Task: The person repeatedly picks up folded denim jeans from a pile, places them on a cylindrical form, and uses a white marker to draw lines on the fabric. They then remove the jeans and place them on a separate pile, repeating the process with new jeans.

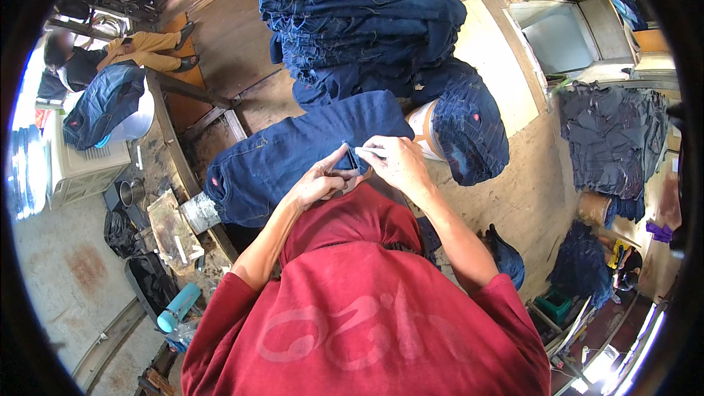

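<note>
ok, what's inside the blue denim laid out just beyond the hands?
A pale, stained cylinder appears to poke out at the left end of the blue denim; the denim hides how far it runs inside.

A dark blue denim garment is lying aslant across the middle of the frame, its left end sitting lower, creasing, and showing a small red patch (the cloth is running smoother toward the right). A small dark piece, its kind being too small to tell, is appearing near the frame's centre.
</note>
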Available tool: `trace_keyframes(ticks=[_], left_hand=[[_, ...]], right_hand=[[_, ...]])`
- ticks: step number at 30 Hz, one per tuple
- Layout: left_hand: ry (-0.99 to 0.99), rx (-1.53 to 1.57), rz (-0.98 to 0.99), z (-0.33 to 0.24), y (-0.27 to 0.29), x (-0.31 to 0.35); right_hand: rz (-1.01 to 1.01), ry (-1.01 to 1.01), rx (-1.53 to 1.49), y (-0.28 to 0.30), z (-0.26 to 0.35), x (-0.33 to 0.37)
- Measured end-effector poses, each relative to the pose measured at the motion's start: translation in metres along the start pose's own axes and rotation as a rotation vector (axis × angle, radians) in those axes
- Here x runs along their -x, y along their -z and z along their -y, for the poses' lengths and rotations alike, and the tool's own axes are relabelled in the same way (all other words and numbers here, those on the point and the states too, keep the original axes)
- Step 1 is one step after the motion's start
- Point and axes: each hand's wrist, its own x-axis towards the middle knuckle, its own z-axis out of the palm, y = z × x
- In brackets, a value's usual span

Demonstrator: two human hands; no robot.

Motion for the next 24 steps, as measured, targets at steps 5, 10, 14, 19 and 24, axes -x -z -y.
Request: trace_keyframes(ticks=[5,10,14,19,24], left_hand=[[-0.017,0.033,0.035,0.0,0.001,-0.002],[-0.026,0.074,-0.006,0.002,-0.004,-0.004],[-0.256,-0.494,-0.454,-0.008,0.005,-0.003],[-0.891,-1.173,-0.706,-0.017,0.028,-0.024],[-0.661,-1.359,-0.664,-0.01,0.044,-0.049]], right_hand=[[-0.157,-0.099,0.052,0.002,-0.011,-0.007],[0.123,-0.104,-0.137,-0.005,-0.014,-0.007],[-0.276,-0.123,0.004,-0.004,-0.028,-0.017],[-0.133,-0.13,-0.322,-0.006,-0.05,-0.031],[-0.05,-0.106,-0.344,-0.029,-0.043,-0.044]])
